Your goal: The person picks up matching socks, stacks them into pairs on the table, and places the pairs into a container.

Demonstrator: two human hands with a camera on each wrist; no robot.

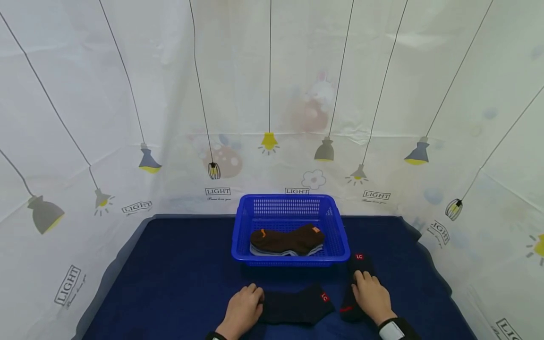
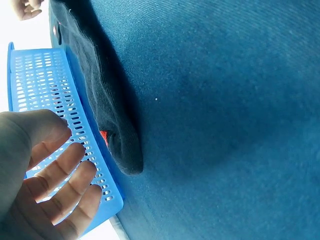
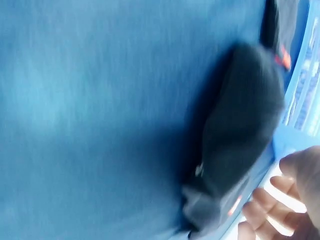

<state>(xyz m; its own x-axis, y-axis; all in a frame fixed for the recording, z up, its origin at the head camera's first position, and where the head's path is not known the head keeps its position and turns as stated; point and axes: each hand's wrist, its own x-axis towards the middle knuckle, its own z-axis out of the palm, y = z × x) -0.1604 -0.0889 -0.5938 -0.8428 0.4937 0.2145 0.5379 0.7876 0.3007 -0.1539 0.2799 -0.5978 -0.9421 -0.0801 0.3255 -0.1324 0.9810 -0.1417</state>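
Observation:
Two dark socks lie flat on the cloth in front of a basket. My left hand (image 1: pixel 241 309) is at the left end of one dark sock (image 1: pixel 293 307), whose red "LC" patch points right. In the left wrist view, the fingers (image 2: pixel 75 185) are loosely bent and spread, with nothing between them. Over the other dark sock (image 1: pixel 354 315), set lengthwise with a red mark at each end, is my right hand (image 1: pixel 371 295). Its fingers (image 3: pixel 262 202) look relaxed in the blurred right wrist view and stand apart from the sock.
Behind the socks stands a blue plastic basket (image 1: pixel 290 259) with slotted walls. A brown sock (image 1: pixel 284 240) with orange marks lies in it on top of light grey socks (image 1: pixel 272 253). Dark blue cloth (image 1: pixel 178 274) covers the table, and a printed white curtain (image 1: pixel 238 94) surrounds it.

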